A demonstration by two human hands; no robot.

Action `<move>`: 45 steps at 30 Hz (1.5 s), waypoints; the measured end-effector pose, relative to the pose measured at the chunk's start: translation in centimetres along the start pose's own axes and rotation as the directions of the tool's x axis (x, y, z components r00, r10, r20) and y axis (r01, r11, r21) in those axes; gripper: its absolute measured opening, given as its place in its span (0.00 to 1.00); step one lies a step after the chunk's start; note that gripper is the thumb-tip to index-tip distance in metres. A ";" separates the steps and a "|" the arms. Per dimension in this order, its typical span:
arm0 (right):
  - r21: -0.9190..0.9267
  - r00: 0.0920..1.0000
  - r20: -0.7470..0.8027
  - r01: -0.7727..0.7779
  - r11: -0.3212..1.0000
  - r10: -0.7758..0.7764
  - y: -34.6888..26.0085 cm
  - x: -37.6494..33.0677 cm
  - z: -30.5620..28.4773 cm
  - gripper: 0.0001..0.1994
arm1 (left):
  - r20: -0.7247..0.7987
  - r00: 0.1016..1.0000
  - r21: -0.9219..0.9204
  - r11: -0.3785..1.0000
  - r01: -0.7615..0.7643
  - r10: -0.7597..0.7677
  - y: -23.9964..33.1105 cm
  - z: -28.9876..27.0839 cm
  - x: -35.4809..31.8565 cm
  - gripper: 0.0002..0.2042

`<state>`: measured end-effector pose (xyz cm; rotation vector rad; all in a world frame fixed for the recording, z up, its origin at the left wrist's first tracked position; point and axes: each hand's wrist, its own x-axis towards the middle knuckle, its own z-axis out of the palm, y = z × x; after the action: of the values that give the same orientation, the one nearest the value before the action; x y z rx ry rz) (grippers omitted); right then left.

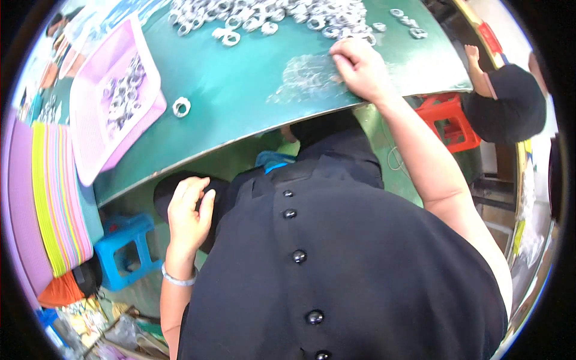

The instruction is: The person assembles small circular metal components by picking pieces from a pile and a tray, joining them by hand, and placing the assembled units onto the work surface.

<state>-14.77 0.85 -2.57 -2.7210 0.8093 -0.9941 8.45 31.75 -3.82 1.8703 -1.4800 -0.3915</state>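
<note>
My right hand (361,71) rests at the table near the pile, its fingers curled closed; whatever they may hold is hidden. Just beyond it, a pile of grey ring-shaped nuts (252,23) spreads along the far side of the green table (234,78). My left hand (189,211) hangs in front of the table's near edge, thumb and fingers apart, with nothing visible in it. One loose ring-shaped nut (181,107) lies beside a pink plastic basket (150,75), which has more of these nuts in it.
Stacked coloured baskets (60,198) stand at the left, with a blue stool (127,249) by them. A red stool (450,120) is under the table's right end, near another person's dark sleeve (510,102). A few stray nuts (411,25) lie at the far right.
</note>
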 end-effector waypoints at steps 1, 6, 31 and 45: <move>-0.012 1.000 0.007 -0.025 1.000 0.025 0.1 0.0 0.1 0.04 | 0.000 1.000 0.012 1.000 -0.016 0.016 -0.2 0.4 0.4 0.09; 0.042 0.996 -0.080 0.043 0.998 -0.039 0.4 0.4 0.6 0.03 | 0.149 0.973 -0.158 0.966 0.202 -0.179 -3.4 3.1 1.9 0.09; 0.092 0.999 -0.043 0.035 0.995 -0.031 -0.3 0.6 0.7 0.01 | 0.377 0.742 0.093 0.820 0.564 -0.554 -22.0 23.7 11.2 0.16; 0.028 0.998 -0.023 0.057 0.998 -0.056 -0.4 0.8 0.9 0.01 | 0.323 0.786 0.083 0.843 0.531 -0.527 -24.3 23.1 11.0 0.15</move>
<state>-13.47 0.74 -2.68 -2.7273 0.7193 -1.0401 14.85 15.88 -34.70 2.2816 -1.1118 -1.0287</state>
